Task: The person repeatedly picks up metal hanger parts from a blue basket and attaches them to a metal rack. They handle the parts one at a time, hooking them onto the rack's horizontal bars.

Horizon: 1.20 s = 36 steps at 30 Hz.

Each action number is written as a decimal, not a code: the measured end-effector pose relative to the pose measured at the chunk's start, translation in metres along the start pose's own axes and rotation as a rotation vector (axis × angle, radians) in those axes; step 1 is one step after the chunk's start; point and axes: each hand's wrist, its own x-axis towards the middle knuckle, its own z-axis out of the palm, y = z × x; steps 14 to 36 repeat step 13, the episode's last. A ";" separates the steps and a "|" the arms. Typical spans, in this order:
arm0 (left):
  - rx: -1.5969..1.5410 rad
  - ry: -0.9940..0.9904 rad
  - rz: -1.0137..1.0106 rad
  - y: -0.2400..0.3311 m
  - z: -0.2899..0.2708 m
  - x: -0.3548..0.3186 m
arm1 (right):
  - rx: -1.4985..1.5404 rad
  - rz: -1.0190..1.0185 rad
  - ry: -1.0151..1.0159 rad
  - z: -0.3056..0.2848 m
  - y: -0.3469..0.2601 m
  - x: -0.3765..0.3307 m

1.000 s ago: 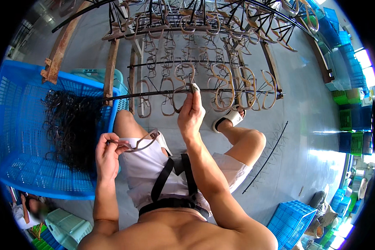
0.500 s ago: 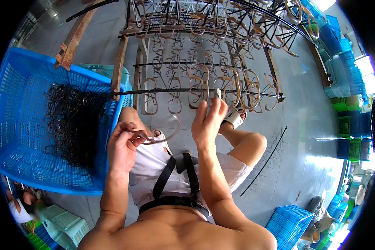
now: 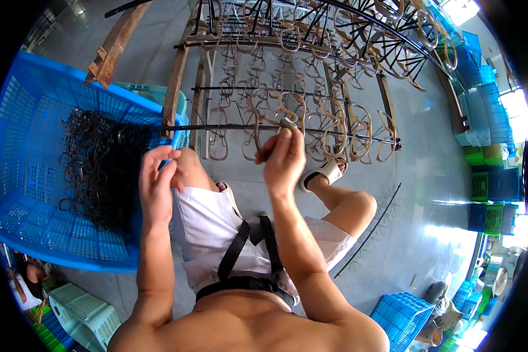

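My right hand (image 3: 285, 158) is raised at the near black bar (image 3: 217, 127) of the rack, its fingers pinched on a brown eyeglass frame (image 3: 257, 124). Part of that frame is hidden behind the fingers. A small pale grey piece (image 3: 288, 124) shows at a fingertip; I cannot make out what it is. My left hand (image 3: 158, 183) hovers by the rim of the blue basket, fingers loosely bent and apart, holding nothing. Several brown eyeglass frames (image 3: 334, 130) hang along the same bar, right of my right hand.
The large blue basket (image 3: 41, 146) at my left holds a tangled heap of dark frames (image 3: 100, 176). More hung frames fill the upper rack (image 3: 264, 44). A thin black rod with wire prongs (image 3: 369, 230) lies on the floor at right. Another blue crate (image 3: 402, 320) stands at lower right.
The brown eyeglass frame has passed from my left hand to my right and up to the bar. My left hand has let go and moved slightly left and up.
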 end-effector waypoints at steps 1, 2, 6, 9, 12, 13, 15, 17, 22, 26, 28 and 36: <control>0.104 0.016 0.046 -0.009 0.001 0.008 | -0.012 0.025 0.100 0.016 0.010 0.000; 0.183 -0.011 0.105 -0.015 0.002 0.017 | -0.108 -0.027 0.136 0.024 0.022 0.002; 0.433 -0.002 0.205 -0.020 0.020 0.037 | -0.143 -0.026 0.192 0.041 0.031 -0.001; 0.412 -0.268 0.076 -0.014 0.043 0.028 | -0.016 -0.122 0.101 0.036 0.025 -0.020; 0.146 -0.251 0.281 -0.019 0.068 0.005 | -0.030 -0.228 -0.058 0.031 0.015 -0.046; 0.176 -0.194 0.252 -0.015 0.069 -0.001 | -0.039 -0.227 -0.052 0.028 0.015 -0.045; 0.176 -0.194 0.252 -0.015 0.069 -0.001 | -0.039 -0.227 -0.052 0.028 0.015 -0.045; 0.176 -0.194 0.252 -0.015 0.069 -0.001 | -0.039 -0.227 -0.052 0.028 0.015 -0.045; 0.176 -0.194 0.252 -0.015 0.069 -0.001 | -0.039 -0.227 -0.052 0.028 0.015 -0.045; 0.176 -0.194 0.252 -0.015 0.069 -0.001 | -0.039 -0.227 -0.052 0.028 0.015 -0.045; 0.176 -0.194 0.252 -0.015 0.069 -0.001 | -0.039 -0.227 -0.052 0.028 0.015 -0.045; 0.176 -0.194 0.252 -0.015 0.069 -0.001 | -0.039 -0.227 -0.052 0.028 0.015 -0.045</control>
